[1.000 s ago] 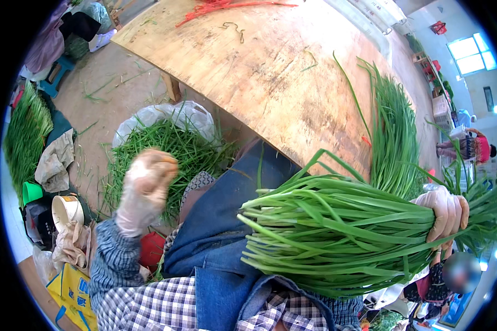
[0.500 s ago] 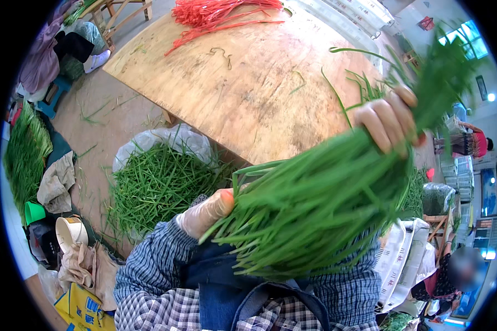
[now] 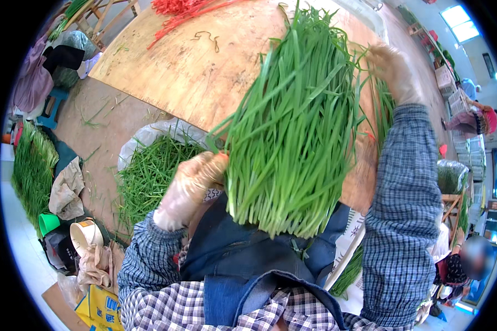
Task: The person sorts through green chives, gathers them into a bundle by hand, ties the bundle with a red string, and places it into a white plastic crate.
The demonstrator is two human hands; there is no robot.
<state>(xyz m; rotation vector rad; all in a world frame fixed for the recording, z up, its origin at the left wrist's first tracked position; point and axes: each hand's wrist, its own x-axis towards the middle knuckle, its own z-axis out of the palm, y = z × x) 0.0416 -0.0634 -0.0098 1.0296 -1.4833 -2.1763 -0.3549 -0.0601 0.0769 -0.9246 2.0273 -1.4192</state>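
Observation:
A large bunch of garlic chives [image 3: 298, 127] lies at the near part of the wooden table, its pale cut ends toward me and its leaf tips pointing away. My left hand [image 3: 190, 185], in a thin clear glove, is closed at the bunch's lower left edge, pinching some leaves there. Beyond the bunch's upper right side, my right hand [image 3: 395, 71] is raised, also gloved and smeared by motion. It is apart from most of the bunch, and its fingers are too blurred to read. More chives [image 3: 382, 105] lie below that hand, partly hidden.
The wooden table [image 3: 204, 71] carries red plastic ties [image 3: 185, 11] at its far side. Left of me, a plastic-lined container [image 3: 149, 149] is heaped with loose leaves. Further left stand a cream bucket [image 3: 86, 236] and piled chives [image 3: 33, 171]. Another person [image 3: 475, 118] is at the far right.
The bunch has come down from the air onto the table, turning so its tips point away. My right hand has let go of its top and moved aside; my left stays at its lower left.

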